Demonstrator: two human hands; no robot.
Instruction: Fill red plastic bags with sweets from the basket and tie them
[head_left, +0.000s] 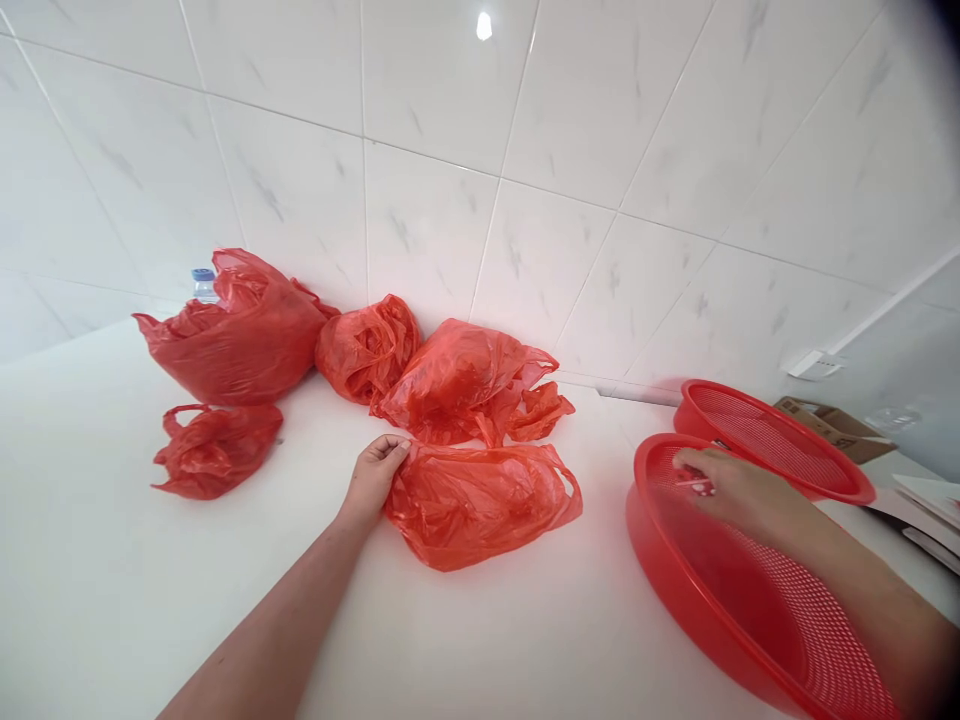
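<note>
My left hand [377,478] pinches the left end of a thin red plastic bag [480,505], which lies flattened on the white table with its handle loop toward the right. Over the near red plastic basket [697,610], with its mesh side, my right hand [712,485] is closed, fingers curled downward. Something small, pale and reddish shows at its fingertips; I cannot make out what it is. Just behind the held bag sits a fuller red plastic bag [465,370] with its contents hidden.
Along the tiled wall stand a rounded red bag [367,350] and a large bulging red bag [240,340], a bottle with a blue cap [203,283] behind it. A smaller red bag [214,450] lies at left. A second red basket [772,430] and a cardboard box [832,428] are at right.
</note>
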